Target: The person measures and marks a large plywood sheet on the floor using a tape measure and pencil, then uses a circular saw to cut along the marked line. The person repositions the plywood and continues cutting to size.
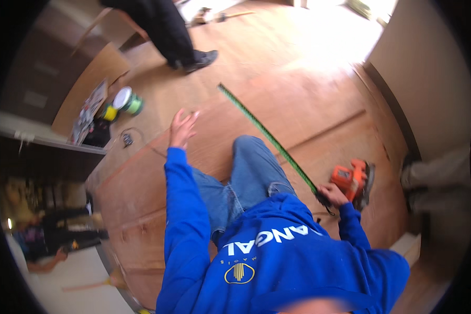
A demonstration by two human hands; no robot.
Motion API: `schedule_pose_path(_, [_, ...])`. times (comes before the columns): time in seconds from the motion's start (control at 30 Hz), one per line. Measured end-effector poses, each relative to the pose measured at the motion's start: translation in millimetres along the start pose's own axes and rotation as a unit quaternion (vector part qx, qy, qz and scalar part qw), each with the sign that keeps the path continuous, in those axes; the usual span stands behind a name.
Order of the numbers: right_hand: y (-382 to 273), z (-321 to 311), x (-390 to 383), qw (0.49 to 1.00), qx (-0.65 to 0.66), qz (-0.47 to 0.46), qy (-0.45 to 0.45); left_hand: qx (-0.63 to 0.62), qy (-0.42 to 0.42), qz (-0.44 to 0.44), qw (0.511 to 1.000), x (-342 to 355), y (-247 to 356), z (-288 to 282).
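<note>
My right hand is closed around the dark case of a tape measure. The tape's long green blade is pulled out and slants up and to the left over the wooden floor, its far end free. Just beyond my right hand sits an orange power tool, probably a circular saw; whether my hand touches it I cannot tell. My left hand is held out to the left of the blade, fingers spread, with nothing in it.
Brown wooden sheets with dark seams make up the floor. At the left are a green bucket with a white lid and a yellow container. One person's dark-trousered leg stands far ahead; another person is at the left.
</note>
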State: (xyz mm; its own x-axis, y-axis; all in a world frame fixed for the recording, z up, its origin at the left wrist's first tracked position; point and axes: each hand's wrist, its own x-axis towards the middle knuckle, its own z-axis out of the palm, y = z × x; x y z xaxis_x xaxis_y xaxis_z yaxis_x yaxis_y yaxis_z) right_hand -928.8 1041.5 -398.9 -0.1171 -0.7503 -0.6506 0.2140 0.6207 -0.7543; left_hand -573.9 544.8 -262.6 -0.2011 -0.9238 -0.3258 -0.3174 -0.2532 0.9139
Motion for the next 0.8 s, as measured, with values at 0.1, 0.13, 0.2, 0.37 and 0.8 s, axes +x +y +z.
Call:
schedule_pose_path(0.1, [2, 4, 40, 0.985, -0.030, -0.016, 0.169, 0.073, -0.032, -0.014, 0.997, -37, -32, -1])
schedule_pose_path(0.13, [0, 1, 58, 0.975, -0.065, 0.002, 0.210, 0.062, -0.047, -0.035, 0.996, -52, -50, -2])
schedule_pose_path(0.2, [-10, -8, 93, 0.972, -0.031, 0.034, 0.231, 0.042, -0.060, -0.086, 0.994, -79, -83, -5])
schedule_pose_path(0.37, [-19, -27, 154, 0.944, -0.142, 0.092, 0.284, 0.028, -0.013, -0.008, 1.000, -113, -147, -16])
schedule_pose_path(0.8, [31, -1, 135, 0.876, -0.241, 0.130, 0.396, 0.134, -0.062, 0.007, 0.989, -106, -161, -8])
